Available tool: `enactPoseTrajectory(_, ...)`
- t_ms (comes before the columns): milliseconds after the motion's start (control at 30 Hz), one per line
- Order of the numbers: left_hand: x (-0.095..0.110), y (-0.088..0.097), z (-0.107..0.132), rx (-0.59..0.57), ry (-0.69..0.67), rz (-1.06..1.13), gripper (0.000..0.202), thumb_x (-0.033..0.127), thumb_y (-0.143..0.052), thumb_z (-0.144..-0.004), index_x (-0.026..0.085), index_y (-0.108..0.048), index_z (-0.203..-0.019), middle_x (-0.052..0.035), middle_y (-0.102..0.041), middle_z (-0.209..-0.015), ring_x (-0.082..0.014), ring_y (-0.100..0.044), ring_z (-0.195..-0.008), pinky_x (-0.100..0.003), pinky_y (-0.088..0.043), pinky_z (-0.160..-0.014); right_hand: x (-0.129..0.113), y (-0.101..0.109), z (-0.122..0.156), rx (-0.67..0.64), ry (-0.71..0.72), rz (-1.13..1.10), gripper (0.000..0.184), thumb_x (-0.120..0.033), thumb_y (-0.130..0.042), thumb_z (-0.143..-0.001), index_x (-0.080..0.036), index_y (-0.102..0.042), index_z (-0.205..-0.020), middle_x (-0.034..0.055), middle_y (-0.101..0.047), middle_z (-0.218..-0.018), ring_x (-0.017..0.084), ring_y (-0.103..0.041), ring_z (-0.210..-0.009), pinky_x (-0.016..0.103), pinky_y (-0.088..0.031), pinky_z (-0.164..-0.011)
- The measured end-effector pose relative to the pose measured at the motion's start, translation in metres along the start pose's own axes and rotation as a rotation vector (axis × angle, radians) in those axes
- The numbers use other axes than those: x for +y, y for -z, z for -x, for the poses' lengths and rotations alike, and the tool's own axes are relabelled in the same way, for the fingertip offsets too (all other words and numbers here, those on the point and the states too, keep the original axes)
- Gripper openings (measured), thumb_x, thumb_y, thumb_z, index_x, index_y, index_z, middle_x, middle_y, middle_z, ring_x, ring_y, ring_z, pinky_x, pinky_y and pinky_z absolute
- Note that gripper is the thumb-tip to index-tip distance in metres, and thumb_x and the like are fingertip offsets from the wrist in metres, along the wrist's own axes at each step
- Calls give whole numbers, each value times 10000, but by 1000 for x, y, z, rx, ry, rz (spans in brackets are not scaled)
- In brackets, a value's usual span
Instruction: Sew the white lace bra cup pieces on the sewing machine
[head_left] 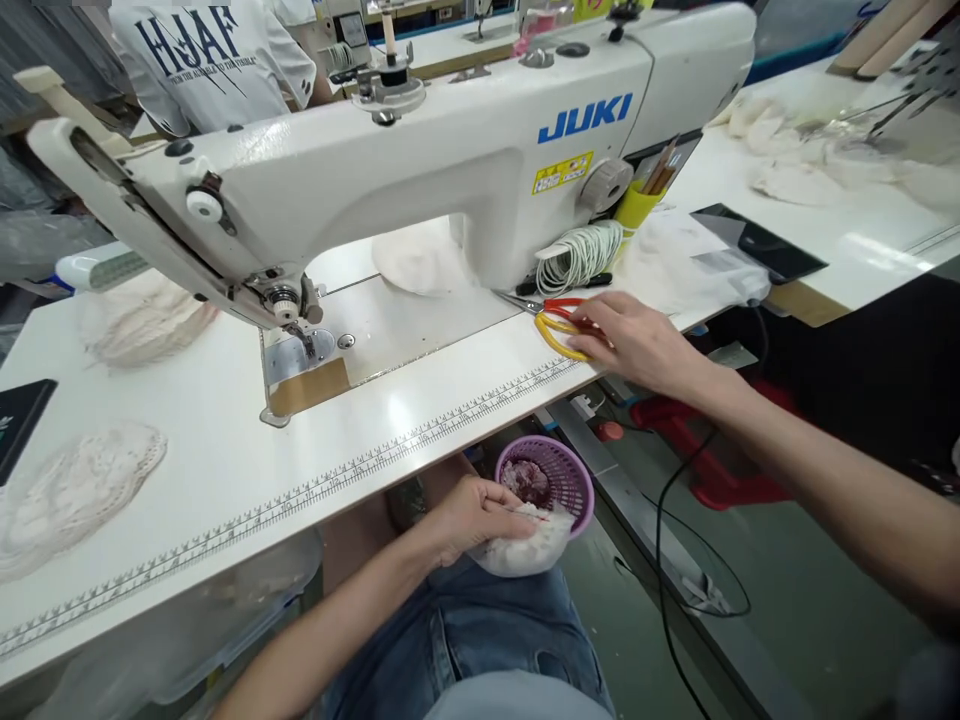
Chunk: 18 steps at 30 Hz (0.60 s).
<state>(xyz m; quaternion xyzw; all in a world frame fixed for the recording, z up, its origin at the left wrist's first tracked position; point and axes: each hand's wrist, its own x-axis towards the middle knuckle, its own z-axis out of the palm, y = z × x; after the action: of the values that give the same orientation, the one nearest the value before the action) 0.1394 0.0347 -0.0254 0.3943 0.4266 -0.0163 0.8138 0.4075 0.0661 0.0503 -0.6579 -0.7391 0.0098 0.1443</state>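
My left hand is closed on a piece of white fabric above my lap, with a small reddish mark near the fingers. Just behind the fabric is a purple basket holding pale and dark red scraps. On the table's front edge, my right hand has its fingers on the scissors, which have red and yellow handles. Their blades point left toward the base of the white sewing machine. The needle and presser foot stand at the machine's left end, well away from both hands.
A coil of pale cord and a yellow cup of tools stand behind the scissors. White fabric pieces lie on the table's left. A printed ruler runs along the front edge. A black cable hangs at right. Another person is beyond the machine.
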Motion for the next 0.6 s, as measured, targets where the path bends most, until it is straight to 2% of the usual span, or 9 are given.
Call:
enactPoseTrajectory(67,-1,6,6,2,-25,-19,480,388,-856,-437,80,-697,-768,19,-591,-527,-58,-464,-471,-194,-332,-502,6,-10,-13,-10,5,150,286,-325,-466,-864,-104,-564,-1015,171,-552,-984,305,-522,-922,367,-425,-726)
enactPoseTrajectory(167,-3,13,14,1,-28,-30,465,385,-842,-484,79,-708,-807,-2,-607,-560,-66,-477,-488,-196,-339,-507,13,-14,-20,-88,-48,195,324,-360,-498,-865,-91,-543,-1038,171,-554,-977,281,-524,-889,334,-408,-713)
enactPoseTrajectory(267,-4,16,21,-11,-22,-43,458,381,-840,-486,79,-719,-808,-23,-626,-593,-75,-492,-508,-199,-343,-514,16,-7,-24,-215,-105,156,305,-365,-510,-878,-87,-542,-1000,163,-580,-963,239,-538,-834,299,-383,-683)
enactPoseTrajectory(367,-7,17,24,-31,-41,-67,454,391,-833,-496,81,-728,-811,-27,-623,-588,-69,-464,-495,-199,-316,-499,12,4,-26,-298,-118,151,243,-342,-568,-838,-107,-554,-899,113,-609,-847,205,-541,-734,275,-361,-629)
enactPoseTrajectory(533,-13,20,30,-36,-72,-130,474,430,-813,-516,70,-736,-815,-1,-556,-512,-48,-361,-452,-204,-228,-458,0,15,-10,-306,-101,224,213,-270,-551,-815,-100,-511,-938,148,-589,-881,218,-530,-724,290,-355,-619)
enactPoseTrajectory(600,-16,21,32,-45,-77,-142,481,444,-804,-523,69,-738,-817,9,-529,-490,-46,-331,-447,-209,-204,-454,-3,18,4,-278,-92,196,201,-283,-525,-829,-115,-498,-936,129,-593,-850,206,-532,-701,284,-368,-616)
